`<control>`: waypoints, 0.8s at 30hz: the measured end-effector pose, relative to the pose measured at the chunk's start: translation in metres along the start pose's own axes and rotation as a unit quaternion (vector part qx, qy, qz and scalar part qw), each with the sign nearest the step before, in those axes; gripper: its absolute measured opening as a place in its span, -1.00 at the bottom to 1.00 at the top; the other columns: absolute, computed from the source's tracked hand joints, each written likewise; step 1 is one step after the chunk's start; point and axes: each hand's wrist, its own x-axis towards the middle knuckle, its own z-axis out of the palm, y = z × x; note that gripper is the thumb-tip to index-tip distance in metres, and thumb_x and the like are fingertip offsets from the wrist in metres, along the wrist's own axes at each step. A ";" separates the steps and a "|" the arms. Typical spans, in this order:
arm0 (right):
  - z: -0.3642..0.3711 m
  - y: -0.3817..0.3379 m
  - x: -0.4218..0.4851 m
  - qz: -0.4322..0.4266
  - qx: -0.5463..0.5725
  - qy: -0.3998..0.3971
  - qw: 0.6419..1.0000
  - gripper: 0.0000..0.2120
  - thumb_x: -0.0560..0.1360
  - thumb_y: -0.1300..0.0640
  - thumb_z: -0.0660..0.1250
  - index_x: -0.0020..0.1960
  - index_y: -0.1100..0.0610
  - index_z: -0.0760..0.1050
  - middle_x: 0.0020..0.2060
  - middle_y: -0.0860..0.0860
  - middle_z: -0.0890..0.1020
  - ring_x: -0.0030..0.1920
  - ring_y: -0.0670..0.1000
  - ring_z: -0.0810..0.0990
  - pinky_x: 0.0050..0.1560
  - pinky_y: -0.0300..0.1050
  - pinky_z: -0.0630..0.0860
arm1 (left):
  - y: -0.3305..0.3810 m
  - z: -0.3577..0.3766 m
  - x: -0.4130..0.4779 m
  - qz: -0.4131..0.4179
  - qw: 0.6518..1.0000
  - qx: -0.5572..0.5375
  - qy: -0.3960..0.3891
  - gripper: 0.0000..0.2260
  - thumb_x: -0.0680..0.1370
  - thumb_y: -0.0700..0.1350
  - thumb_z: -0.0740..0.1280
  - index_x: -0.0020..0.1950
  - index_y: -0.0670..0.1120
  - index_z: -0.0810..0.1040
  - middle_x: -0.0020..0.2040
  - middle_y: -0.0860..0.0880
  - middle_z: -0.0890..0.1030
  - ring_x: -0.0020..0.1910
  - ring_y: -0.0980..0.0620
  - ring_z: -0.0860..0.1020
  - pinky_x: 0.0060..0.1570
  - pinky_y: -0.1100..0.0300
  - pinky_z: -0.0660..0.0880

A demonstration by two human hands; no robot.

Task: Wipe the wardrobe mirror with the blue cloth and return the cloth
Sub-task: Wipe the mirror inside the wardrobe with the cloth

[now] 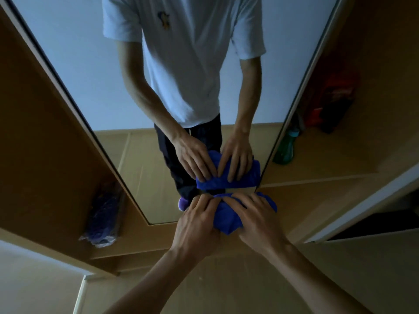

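The wardrobe mirror (90, 64) fills the upper middle of the head view and shows my reflection. A bunched blue cloth (229, 217) lies against the mirror near its lower right corner. My left hand (199, 219) and my right hand (256, 214) lie side by side on the cloth, fingers fairly straight, pressing it to the glass. The cloth and both hands are mirrored just above.
Wooden wardrobe panels flank the mirror. A plastic-wrapped dark bundle (104, 216) sits on the left shelf. On the right shelf stand a green bottle (285, 148) and red and dark items (335, 103). A white door edge (371, 200) juts in at the right.
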 end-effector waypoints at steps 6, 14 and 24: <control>-0.097 -0.004 0.012 -0.007 -0.037 0.113 0.993 -0.47 0.43 0.05 0.23 0.41 0.00 0.46 0.27 -0.02 0.56 0.25 0.06 0.52 0.27 0.04 0.47 | 0.058 -0.078 0.027 0.069 0.993 -0.007 0.099 -0.47 0.37 -0.12 0.45 0.35 -0.07 0.53 0.22 -0.02 0.53 0.19 -0.02 0.44 -0.01 0.12 0.55; -0.204 -0.010 0.022 -0.032 -0.078 0.198 0.977 -0.36 0.39 0.19 0.45 0.46 0.02 0.42 0.33 0.00 0.53 0.33 0.09 0.50 0.35 0.10 0.42 | 0.119 -0.166 0.046 0.149 0.967 0.013 0.207 -0.50 0.37 -0.25 0.48 0.32 -0.16 0.57 0.20 -0.09 0.57 0.14 -0.10 0.53 0.01 0.03 0.58; -0.322 -0.034 0.050 -0.103 -0.108 0.320 0.936 -0.36 0.38 0.25 0.42 0.45 0.07 0.45 0.32 0.05 0.55 0.31 0.14 0.51 0.35 0.13 0.41 | 0.165 -0.264 0.065 0.200 0.913 0.077 0.348 -0.49 0.36 -0.22 0.45 0.32 -0.15 0.57 0.22 -0.09 0.57 0.17 -0.10 0.52 -0.04 0.21 0.44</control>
